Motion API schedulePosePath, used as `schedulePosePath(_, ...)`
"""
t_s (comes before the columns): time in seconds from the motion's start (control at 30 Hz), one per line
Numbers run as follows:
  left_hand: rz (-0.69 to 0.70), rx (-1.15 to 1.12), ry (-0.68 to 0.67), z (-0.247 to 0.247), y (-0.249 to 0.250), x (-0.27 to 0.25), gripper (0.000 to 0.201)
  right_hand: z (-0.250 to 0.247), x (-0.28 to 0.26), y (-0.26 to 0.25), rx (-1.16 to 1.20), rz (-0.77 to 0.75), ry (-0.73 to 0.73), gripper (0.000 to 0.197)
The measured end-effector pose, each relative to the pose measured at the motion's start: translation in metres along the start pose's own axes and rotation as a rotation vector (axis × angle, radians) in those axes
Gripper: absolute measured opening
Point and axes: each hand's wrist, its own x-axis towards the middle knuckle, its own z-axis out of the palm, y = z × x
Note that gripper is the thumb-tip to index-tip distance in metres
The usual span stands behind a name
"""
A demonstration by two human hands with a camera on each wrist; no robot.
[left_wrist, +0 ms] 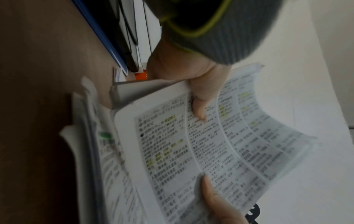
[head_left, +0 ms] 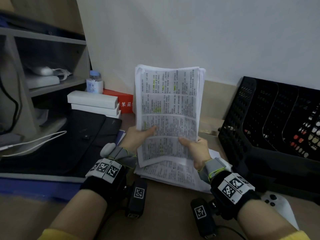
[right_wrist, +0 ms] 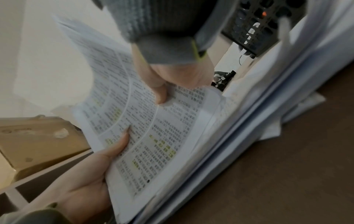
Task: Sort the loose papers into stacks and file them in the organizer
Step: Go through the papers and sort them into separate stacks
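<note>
A thick stack of printed papers (head_left: 168,108) with yellow highlights stands upright above the desk, held by both hands. My left hand (head_left: 141,135) grips its left edge, thumb across the front page. My right hand (head_left: 194,147) grips the lower right edge, thumb on the front too. The same stack (left_wrist: 220,144) fills the left wrist view under my left hand (left_wrist: 195,91), and the stack (right_wrist: 145,125) shows in the right wrist view under my right hand (right_wrist: 168,78). More loose papers (head_left: 173,174) lie flat on the desk beneath. The black mesh organizer (head_left: 270,122) stands at the right.
White boxes (head_left: 93,103), a small bottle (head_left: 94,82) and a red box (head_left: 124,103) sit at the back left beside a shelf unit (head_left: 43,66). A black pouch (head_left: 72,139) and white cable (head_left: 34,142) lie left. A white controller (head_left: 277,205) rests at the right front.
</note>
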Motion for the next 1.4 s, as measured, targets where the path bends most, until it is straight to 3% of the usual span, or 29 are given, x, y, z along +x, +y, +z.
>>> schedulePosePath(0.13, 0.082, -0.026, 0.032, -0.001, 0.011, -0.003, 0.031, -0.003, 0.002, -0.013, 0.022, -0.054, -0.037, 0.012)
schedulePosePath(0.3, 0.123, -0.126, 0.027, -0.001, 0.025, -0.007, 0.014, -0.007, 0.001, -0.027, 0.042, -0.061, -0.107, 0.022)
schedulePosePath(0.6, 0.107, -0.144, 0.035, 0.001, 0.032, -0.012, 0.03, -0.009, -0.002, -0.025, 0.005, -0.061, -0.097, 0.028)
schedulePosePath(0.67, 0.075, -0.144, -0.009, -0.001, 0.035, -0.011, 0.028, -0.011, -0.003, -0.026, 0.015, -0.088, -0.055, 0.023)
schedulePosePath(0.77, 0.0, -0.122, -0.133, -0.004, 0.042, -0.013, 0.042, -0.012, -0.004, -0.03, 0.049, -0.143, 0.032, 0.016)
schedulePosePath(0.87, -0.046, -0.05, -0.258, -0.001, 0.044, -0.017, 0.035, -0.011, -0.005, -0.032, 0.108, -0.152, 0.086, 0.016)
schedulePosePath(1.0, -0.01, 0.042, -0.2, -0.001, 0.044, -0.016, 0.034, -0.016, -0.002, -0.031, 0.106, -0.071, 0.036, 0.019)
schedulePosePath(1.13, -0.035, 0.097, -0.122, -0.003, 0.042, -0.014, 0.028, -0.031, 0.008, -0.027, -0.154, 0.005, 0.039, 0.034)
schedulePosePath(1.33, -0.083, 0.223, -0.012, -0.009, 0.032, -0.008, 0.03, -0.058, 0.024, -0.008, -0.281, 0.197, 0.187, 0.022)
schedulePosePath(1.4, -0.1, 0.313, 0.008, -0.01, 0.028, -0.008, 0.023, -0.062, 0.023, -0.004, -0.27, 0.272, 0.207, 0.016)
